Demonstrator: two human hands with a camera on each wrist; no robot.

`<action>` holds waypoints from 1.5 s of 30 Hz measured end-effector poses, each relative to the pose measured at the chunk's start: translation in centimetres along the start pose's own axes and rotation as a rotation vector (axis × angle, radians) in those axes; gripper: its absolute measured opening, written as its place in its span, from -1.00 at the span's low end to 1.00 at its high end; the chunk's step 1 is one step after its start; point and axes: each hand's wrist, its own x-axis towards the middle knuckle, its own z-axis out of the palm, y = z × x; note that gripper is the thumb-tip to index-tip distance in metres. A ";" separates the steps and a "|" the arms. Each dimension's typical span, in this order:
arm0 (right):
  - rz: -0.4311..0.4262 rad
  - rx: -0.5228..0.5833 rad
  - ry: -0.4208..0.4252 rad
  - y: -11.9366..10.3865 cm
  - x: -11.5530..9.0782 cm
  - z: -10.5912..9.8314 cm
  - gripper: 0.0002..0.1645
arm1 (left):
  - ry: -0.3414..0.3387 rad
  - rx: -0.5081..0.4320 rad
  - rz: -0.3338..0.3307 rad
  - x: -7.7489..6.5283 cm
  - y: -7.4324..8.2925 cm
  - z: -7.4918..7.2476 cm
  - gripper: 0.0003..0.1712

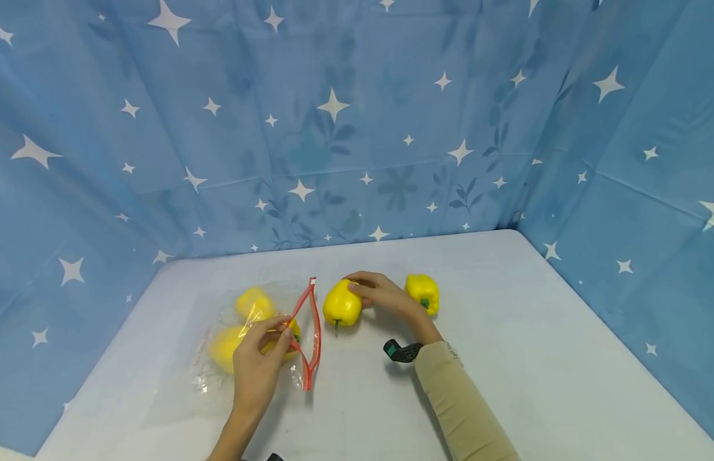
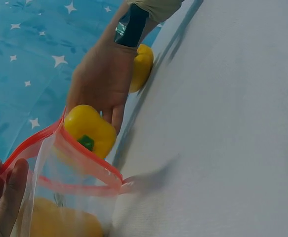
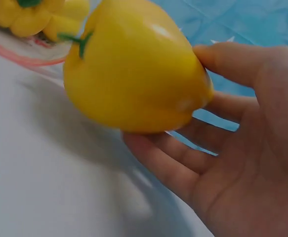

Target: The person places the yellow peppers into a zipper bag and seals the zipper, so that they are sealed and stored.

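My right hand [image 1: 382,293] grips a yellow bell pepper [image 1: 342,303] by its side, with the green stem turned away from the palm. In the right wrist view the thumb lies on one side of this pepper [image 3: 134,69] and the fingers on the other. It is held just right of the mouth of a clear zip bag [image 1: 218,397], whose red zip edge [image 1: 317,326] is spread apart. My left hand [image 1: 259,362] pinches that edge from the left side. Several yellow bell peppers lie inside the bag, partly hidden by the left hand; one pepper [image 1: 255,304] shows at the back.
Another yellow bell pepper [image 1: 422,293] lies on the white table [image 1: 535,358], behind and right of my right wrist. A blue curtain with white stars [image 1: 357,141] hangs along the table's back and sides.
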 end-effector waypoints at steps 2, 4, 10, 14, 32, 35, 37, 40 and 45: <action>-0.005 0.050 -0.039 0.0 -0.1 0.0 -0.41 | 0.004 0.006 -0.009 -0.1 0.0 -0.1 -0.69; -0.011 0.108 -0.085 0.0 -0.2 0.1 -0.42 | 0.008 0.010 -0.010 -0.2 0.0 -0.3 -0.69; 0.004 0.175 -0.204 -0.3 -0.3 0.4 -0.46 | 0.012 0.046 0.029 -0.1 0.1 -0.4 -0.70; 0.030 0.165 -0.253 -0.5 -0.3 0.7 -0.41 | 0.002 0.034 0.026 0.0 0.1 -0.4 -0.70; 0.009 -0.022 -0.285 -1.1 -0.1 2.3 -0.51 | -0.012 0.015 0.020 0.1 0.2 -0.3 -0.73; 0.010 -0.010 -0.282 -1.2 -0.2 2.4 -0.52 | -0.013 0.011 0.016 0.2 0.2 -0.2 -0.73; 0.005 0.004 -0.277 -1.3 -0.2 2.6 -0.53 | -0.015 0.000 0.011 0.2 0.3 -0.1 -0.72; -0.002 0.025 -0.275 -1.4 -0.1 3.0 -0.54 | -0.016 0.007 0.007 0.1 0.4 0.0 -0.72; -0.006 0.036 -0.250 -1.7 0.2 3.8 -0.59 | -0.008 0.043 0.024 0.0 0.5 0.1 -0.70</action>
